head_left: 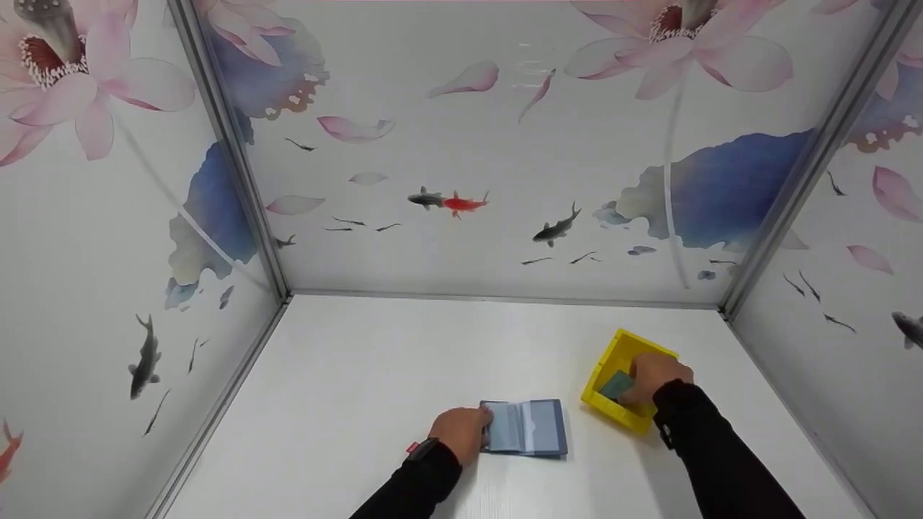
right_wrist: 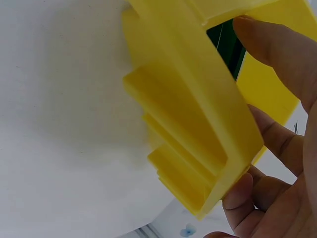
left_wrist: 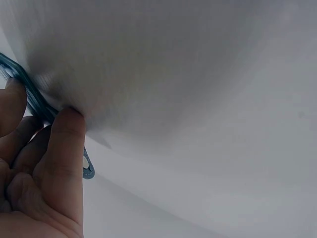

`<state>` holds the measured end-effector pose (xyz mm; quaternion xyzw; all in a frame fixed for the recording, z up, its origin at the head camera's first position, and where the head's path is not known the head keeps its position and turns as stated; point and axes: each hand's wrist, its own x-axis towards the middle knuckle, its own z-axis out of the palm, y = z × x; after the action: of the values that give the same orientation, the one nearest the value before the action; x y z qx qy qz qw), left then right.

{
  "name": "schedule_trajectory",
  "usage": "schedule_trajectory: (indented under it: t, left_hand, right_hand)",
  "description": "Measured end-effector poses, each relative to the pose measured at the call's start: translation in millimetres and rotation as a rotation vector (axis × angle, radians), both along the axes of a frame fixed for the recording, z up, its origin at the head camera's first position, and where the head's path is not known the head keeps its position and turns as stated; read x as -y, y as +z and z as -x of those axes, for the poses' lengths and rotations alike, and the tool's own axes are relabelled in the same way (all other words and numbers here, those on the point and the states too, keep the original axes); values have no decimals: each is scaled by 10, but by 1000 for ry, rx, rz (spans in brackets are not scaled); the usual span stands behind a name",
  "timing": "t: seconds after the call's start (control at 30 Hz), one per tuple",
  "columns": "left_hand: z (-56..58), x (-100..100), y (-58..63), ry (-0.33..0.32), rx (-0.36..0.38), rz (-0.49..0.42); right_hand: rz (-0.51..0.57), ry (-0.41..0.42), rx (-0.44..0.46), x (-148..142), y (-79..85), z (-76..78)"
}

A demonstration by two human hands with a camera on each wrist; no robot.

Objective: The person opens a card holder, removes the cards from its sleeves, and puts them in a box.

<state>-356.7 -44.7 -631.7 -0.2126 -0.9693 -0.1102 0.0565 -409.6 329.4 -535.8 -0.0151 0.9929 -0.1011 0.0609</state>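
A blue-grey bifold wallet (head_left: 546, 428) lies spread open on the white table, showing its pale inner pockets. My left hand (head_left: 460, 434) pinches its left edge. In the left wrist view, thumb and fingers (left_wrist: 67, 131) close around the wallet's dark teal edge (left_wrist: 29, 91). My right hand (head_left: 655, 376) reaches into a yellow plastic bin (head_left: 602, 371), holding a flat green card (head_left: 616, 385). In the right wrist view, the thumb lies against the dark green card (right_wrist: 227, 44), while the bin's wall (right_wrist: 198, 99) partly hides the other fingers and most of the card.
White panels printed with lotus flowers and fish enclose the white table (head_left: 360, 360) at the back, left and right. Grey metal strips (head_left: 505, 298) run along the panels' edges. The bin stands to the right of the wallet, a short gap between them.
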Motion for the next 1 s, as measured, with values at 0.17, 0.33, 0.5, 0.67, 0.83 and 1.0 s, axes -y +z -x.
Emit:
schedule_trajectory:
  t: [0.17, 0.33, 0.5, 0.67, 0.83, 1.0]
  left_hand:
    - [-8, -10, 36, 2, 21, 10]
    - [-7, -23, 39, 1, 31, 0]
    - [-10, -28, 51, -15, 12, 5]
    - [-10, -23, 70, -29, 10, 13]
    - [-16, 2, 77, -26, 21, 6]
    - [-37, 30, 96, -38, 9, -20]
  right_hand:
    - [-2, -8, -4, 10, 7, -24]
    - [-2, -14, -10, 5, -11, -19]
    - [-2, -13, -33, 13, -11, -9]
    - [48, 13, -104, 75, -2, -5]
    - [159, 13, -130, 226, -38, 2]
    - [208, 50, -183, 498, -100, -63]
